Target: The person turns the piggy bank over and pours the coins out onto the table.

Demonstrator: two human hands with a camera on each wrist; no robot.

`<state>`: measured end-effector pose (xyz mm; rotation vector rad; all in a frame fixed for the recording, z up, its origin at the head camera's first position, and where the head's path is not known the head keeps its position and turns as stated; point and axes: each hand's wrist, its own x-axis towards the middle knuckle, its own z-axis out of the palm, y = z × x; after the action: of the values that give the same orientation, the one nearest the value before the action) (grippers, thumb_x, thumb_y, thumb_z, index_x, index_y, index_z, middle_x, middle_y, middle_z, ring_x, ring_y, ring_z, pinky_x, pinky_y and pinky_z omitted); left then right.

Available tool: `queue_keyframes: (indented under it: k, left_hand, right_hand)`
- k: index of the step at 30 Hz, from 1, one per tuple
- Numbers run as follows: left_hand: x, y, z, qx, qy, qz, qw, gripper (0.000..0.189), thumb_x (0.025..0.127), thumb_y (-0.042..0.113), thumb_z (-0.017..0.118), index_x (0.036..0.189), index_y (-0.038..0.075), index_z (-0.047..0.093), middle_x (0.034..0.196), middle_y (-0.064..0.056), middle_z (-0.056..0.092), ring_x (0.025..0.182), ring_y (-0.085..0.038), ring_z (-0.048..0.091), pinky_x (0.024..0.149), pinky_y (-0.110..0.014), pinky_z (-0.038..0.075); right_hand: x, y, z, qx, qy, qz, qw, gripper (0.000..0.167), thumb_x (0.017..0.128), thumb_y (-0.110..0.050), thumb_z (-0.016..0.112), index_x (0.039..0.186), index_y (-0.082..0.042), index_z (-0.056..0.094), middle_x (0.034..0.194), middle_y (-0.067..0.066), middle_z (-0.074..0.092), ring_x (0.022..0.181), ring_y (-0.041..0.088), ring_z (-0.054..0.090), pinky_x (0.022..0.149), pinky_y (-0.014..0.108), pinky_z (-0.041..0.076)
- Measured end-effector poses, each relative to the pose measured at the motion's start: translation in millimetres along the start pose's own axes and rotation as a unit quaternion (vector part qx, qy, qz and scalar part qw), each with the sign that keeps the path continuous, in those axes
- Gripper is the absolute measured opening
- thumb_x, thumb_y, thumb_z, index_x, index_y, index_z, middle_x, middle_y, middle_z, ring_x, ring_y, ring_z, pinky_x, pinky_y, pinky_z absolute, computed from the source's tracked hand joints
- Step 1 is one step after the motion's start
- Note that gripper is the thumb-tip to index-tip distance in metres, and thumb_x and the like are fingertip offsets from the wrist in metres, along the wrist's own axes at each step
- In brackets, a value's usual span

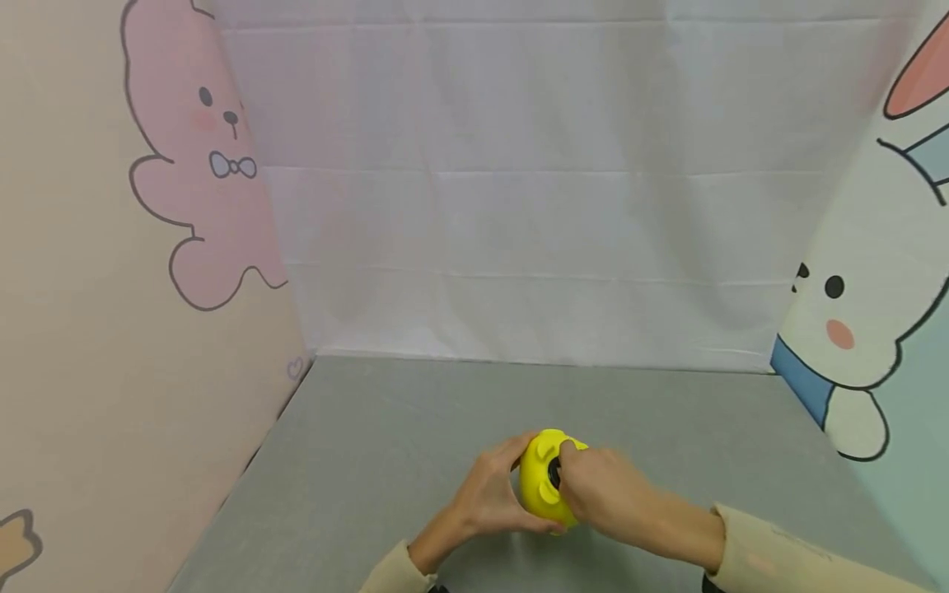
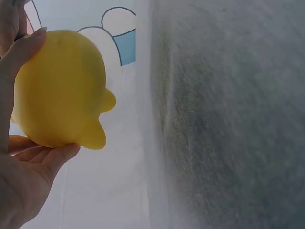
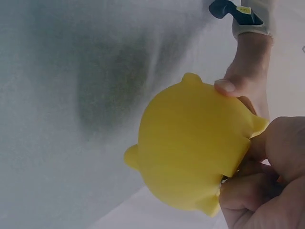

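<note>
A round yellow piggy bank (image 1: pixel 531 486) with stubby nubs is held above the grey table. My left hand (image 1: pixel 485 492) grips it from the left side, with the thumb on one end and the fingers on the other. A round black plug (image 1: pixel 553 473) sits between the nubs on the side facing the head camera. Over that plug, my right hand (image 1: pixel 604 492) has its fingers curled in a pinch, partly hiding it. In the right wrist view the piggy bank (image 3: pixel 190 138) shows its smooth curved body, with the right fingers (image 3: pixel 250 191) pressed in close at its edge.
The grey table (image 1: pixel 385 428) spreads around both hands. A white cloth wall (image 1: pixel 519 206) stands at the back. Printed panels flank the table, with a pink bear (image 1: pixel 200 165) at left and a white rabbit (image 1: pixel 875 272) at right.
</note>
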<state>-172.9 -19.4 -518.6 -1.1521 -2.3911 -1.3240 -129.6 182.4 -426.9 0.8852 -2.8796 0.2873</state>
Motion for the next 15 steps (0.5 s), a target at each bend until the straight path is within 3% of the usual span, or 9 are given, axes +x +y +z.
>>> queue_keyframes:
  k: [4,8,15]
  left_hand:
    - [-0.2,2.5,-0.8,0.008,-0.011,0.009,0.9999,0.108,0.069,0.042,0.100,0.157,0.010,0.045,0.148,-0.003,0.062,0.130,-0.014,0.066,0.104,-0.021,0.058]
    - [0.1,4.4,-1.8,-0.014,-0.022,-0.009,0.9996,0.108,0.069,0.040,0.100,0.157,0.011,0.044,0.149,-0.002,0.061,0.131,-0.012,0.064,0.106,-0.023,0.057]
    - [0.5,8.4,-3.3,-0.032,-0.017,-0.041,0.9985,0.105,0.071,0.045,0.098,0.157,0.015,0.045,0.148,0.001,0.060,0.131,-0.010,0.063,0.107,-0.024,0.057]
  right_hand:
    - [-3.1,3,0,0.014,-0.012,-0.020,0.9996,0.021,0.089,-0.002,0.073,0.085,-0.007,0.053,0.060,-0.007,0.043,0.047,0.005,0.035,0.044,0.013,0.031]
    - [-2.2,9,-5,0.033,-0.035,-0.041,0.9980,0.012,0.099,-0.006,0.067,0.092,-0.006,0.058,0.062,-0.008,0.048,0.051,0.002,0.037,0.047,0.013,0.035]
    - [-3.1,17,-14,0.020,-0.011,-0.059,0.9980,0.015,0.101,-0.014,0.068,0.091,-0.009,0.060,0.062,-0.011,0.046,0.051,0.000,0.033,0.048,0.013,0.034]
